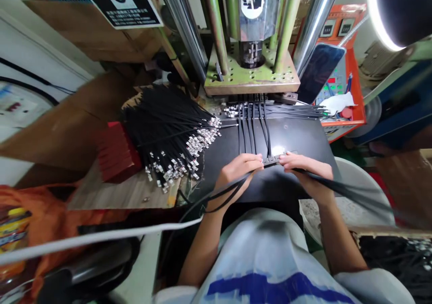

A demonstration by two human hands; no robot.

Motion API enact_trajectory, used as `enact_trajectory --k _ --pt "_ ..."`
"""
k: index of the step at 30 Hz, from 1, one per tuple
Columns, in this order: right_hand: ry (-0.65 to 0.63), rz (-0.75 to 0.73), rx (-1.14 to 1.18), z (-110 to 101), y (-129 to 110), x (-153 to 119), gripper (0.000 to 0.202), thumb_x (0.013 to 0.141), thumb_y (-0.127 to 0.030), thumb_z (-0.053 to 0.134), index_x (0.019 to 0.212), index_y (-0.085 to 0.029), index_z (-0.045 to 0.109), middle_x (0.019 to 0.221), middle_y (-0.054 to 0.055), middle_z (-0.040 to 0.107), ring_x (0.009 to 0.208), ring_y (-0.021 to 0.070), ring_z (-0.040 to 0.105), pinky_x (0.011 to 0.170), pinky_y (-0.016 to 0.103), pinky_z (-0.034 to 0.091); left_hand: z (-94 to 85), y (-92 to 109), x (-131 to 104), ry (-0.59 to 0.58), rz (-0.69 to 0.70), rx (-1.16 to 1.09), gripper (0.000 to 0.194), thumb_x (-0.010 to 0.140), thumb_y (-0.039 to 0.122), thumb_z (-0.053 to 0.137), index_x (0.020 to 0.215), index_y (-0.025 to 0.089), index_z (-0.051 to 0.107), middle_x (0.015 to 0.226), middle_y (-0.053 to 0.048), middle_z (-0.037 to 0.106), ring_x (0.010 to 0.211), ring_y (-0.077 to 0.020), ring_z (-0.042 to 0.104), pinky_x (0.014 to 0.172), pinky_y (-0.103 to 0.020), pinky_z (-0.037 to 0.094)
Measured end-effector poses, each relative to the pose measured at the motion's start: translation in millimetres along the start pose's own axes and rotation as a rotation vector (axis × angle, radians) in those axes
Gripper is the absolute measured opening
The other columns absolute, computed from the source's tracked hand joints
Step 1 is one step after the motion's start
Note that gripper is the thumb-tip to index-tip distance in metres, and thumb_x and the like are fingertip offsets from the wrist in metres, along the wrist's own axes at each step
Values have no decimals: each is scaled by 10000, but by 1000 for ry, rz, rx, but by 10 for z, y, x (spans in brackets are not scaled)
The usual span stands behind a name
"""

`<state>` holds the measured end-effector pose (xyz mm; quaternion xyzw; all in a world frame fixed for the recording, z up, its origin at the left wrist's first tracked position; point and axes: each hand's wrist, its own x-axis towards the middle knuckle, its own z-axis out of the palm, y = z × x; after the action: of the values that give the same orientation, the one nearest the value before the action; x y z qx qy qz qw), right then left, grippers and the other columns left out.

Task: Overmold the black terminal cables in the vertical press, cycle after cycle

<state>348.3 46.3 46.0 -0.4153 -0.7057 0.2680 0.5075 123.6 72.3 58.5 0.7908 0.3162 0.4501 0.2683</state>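
Note:
My left hand (239, 171) is closed, its fingertips pinching the left end of a short, dark slotted bar (271, 161). My right hand (308, 171) is closed on the bar's right end and also has several black flat cables (332, 184) running out of it to the right, blurred. Other black cables (251, 130) stretch from the bar and my left fingers away towards the press (252, 88), where their far ends are hidden. A dark cord (232, 188) crosses over my left wrist. Both palms are hidden.
A large heap of black cables with metal ends (168, 133) lies on the left beside a dark red block (118, 153). More cables (293, 111) lie crosswise under the press plate. A phone (320, 70) leans near the orange control box (357, 79). A white bucket (371, 171) stands right.

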Motion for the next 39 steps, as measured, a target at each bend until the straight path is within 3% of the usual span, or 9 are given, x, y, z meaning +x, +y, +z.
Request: enact_trajectory --k 3,6,10,18,23,27,30,36,39 --pt "-142 11 -166 22 146 52 164 918 -161 540 941 -248 677 1005 23 738 940 175 697 858 307 548 179 -198 -6 -37 -71 12 112 926 186 559 939 190 670 993 -38 716 929 -141 686 890 -269 540" --pt "-228 -40 -269 62 205 82 166 943 -170 485 967 -227 638 989 41 729 930 164 691 816 277 538 263 -224 -38 -28 -104 78 117 937 215 543 926 189 657 942 -27 708 897 -133 676 870 -260 529" --pt "-146 -83 -396 108 206 106 135 935 -146 494 932 -220 607 936 40 728 873 160 689 803 275 522 303 -130 -24 -28 -135 270 108 951 231 521 919 182 612 886 -15 674 834 -125 659 822 -238 512" --pt "-228 -204 -529 155 163 121 162 954 -144 437 982 -193 589 957 85 709 880 200 657 775 322 497 432 131 165 -299 -119 818 140 929 119 450 893 173 574 853 -57 626 784 -218 601 667 -323 481" --pt "-243 -61 -400 84 187 117 151 933 -159 485 996 -219 608 958 44 718 890 187 677 787 303 517 337 2 119 -255 -150 491 122 916 96 498 913 184 582 887 -29 639 832 -174 613 746 -277 488" --pt "-97 25 -290 45 263 114 83 907 -181 558 937 -233 614 896 8 736 855 170 709 779 275 542 269 -154 7 -36 -180 215 78 902 135 576 951 196 583 873 6 650 814 -118 640 777 -214 491" --pt "-73 18 -315 70 299 106 47 890 -194 580 899 -235 601 868 15 737 904 194 709 819 311 542 278 -164 -50 36 -179 224 71 918 182 568 848 191 577 814 6 642 773 -113 638 757 -209 486" --pt "-162 -37 -452 63 269 121 107 876 -172 528 890 -232 615 851 28 728 839 189 687 828 335 509 241 -29 82 -299 -237 480 120 933 151 496 881 196 593 834 -14 625 731 -149 628 657 -237 462" --pt "-217 -4 -380 -12 275 150 132 873 -191 524 909 -231 644 864 28 736 847 191 695 832 331 518 145 -81 132 -389 -216 333 161 915 103 497 953 210 612 890 -7 634 804 -144 637 725 -231 477"
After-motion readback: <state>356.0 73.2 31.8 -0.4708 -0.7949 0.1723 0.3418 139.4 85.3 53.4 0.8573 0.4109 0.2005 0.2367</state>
